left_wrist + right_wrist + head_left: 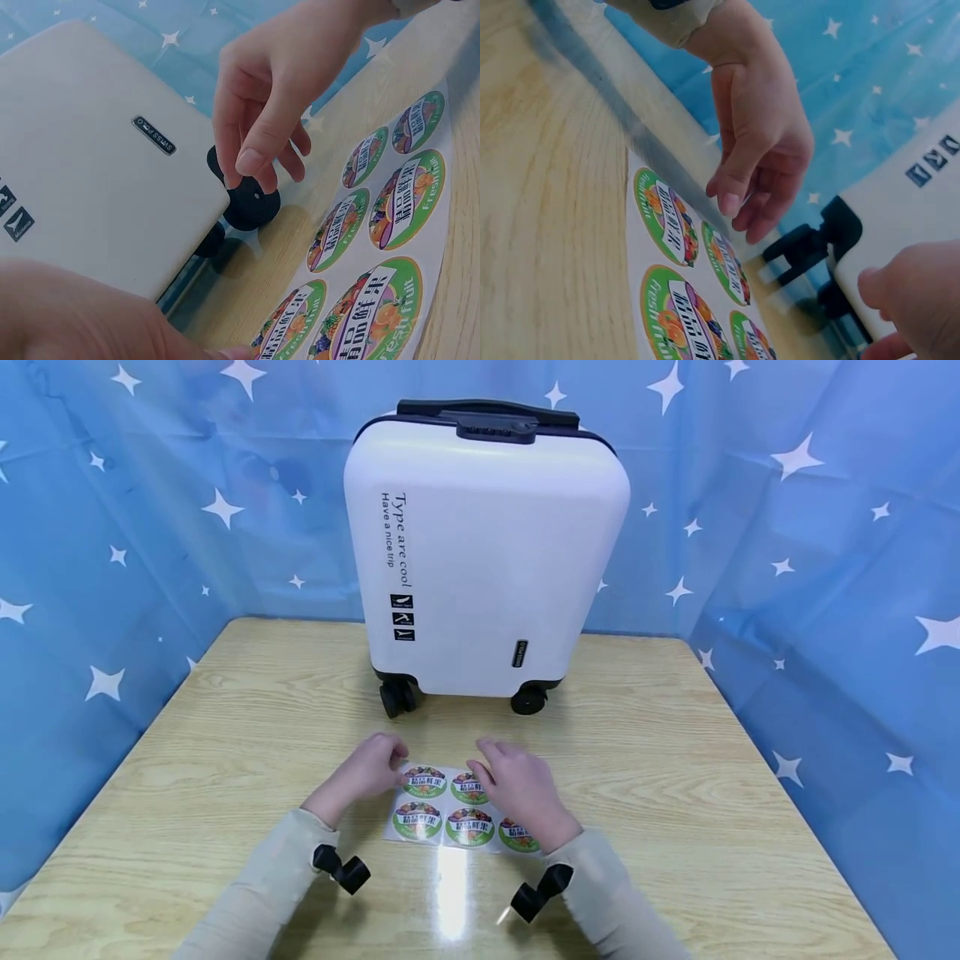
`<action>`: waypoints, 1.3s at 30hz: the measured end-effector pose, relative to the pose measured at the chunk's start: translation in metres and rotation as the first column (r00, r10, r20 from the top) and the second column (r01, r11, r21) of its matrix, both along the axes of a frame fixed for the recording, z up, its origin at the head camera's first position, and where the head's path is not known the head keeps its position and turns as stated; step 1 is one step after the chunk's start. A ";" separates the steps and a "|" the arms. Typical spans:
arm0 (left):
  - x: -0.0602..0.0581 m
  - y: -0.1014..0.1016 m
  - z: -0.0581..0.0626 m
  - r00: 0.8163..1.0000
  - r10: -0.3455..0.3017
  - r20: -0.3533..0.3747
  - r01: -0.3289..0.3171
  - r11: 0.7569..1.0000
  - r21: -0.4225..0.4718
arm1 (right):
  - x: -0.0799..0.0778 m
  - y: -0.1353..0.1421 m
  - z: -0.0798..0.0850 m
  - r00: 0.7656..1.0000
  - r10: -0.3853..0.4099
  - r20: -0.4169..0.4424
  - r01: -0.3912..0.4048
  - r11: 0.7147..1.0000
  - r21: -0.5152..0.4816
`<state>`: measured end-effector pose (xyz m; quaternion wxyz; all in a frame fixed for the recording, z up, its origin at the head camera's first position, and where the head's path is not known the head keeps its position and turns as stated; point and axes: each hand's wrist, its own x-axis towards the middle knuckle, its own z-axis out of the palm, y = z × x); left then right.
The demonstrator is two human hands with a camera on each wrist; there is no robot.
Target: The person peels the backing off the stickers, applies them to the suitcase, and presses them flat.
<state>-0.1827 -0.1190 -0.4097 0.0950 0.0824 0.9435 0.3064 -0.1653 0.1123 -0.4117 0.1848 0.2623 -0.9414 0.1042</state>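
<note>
A flat sheet of round fruit stickers (pixel 444 846) lies on the table, its labels green-rimmed with fruit pictures and dark lettering. My left hand (pixel 372 766) is over the sheet's upper left corner, fingers loosely bent, the thumb tip close to its edge in the left wrist view. The right hand (pixel 525 789) reaches over the sheet's right part and hides some stickers from the head camera. Seen from the left wrist, that right hand (pixel 281 82) hangs beside the sheet with relaxed fingers and nothing between them. In the right wrist view the left hand (pixel 761 142) droops beside the stickers.
Behind the hands, a white suitcase (pixel 480 552) with black wheels and a black top handle stands upright on the wooden table (pixel 225 760). A blue curtain (pixel 825 568) with white stars surrounds the table's back and sides. Black wrist cameras sit on both sleeves.
</note>
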 end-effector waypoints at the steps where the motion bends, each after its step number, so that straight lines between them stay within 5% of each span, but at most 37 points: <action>1: 0.000 0.000 0.000 1.000 0.004 0.012 -0.004 1.000 0.007 | 0.001 -0.001 -0.001 1.000 0.001 -0.003 -0.001 1.000 0.005; 12: -0.002 -0.002 -0.012 0.995 0.024 0.099 -0.027 0.999 0.026 | 0.006 -0.009 -0.008 1.000 -0.001 0.017 0.000 1.000 0.024; 30: -0.003 0.001 -0.017 1.000 -0.024 0.020 0.026 0.995 -0.099 | 0.011 -0.017 -0.018 0.997 0.056 0.048 -0.056 0.998 -0.006; 39: -0.007 -0.001 -0.012 0.995 -0.018 0.096 0.011 0.997 0.072 | 0.007 -0.020 -0.014 0.996 0.043 0.081 -0.044 0.999 0.007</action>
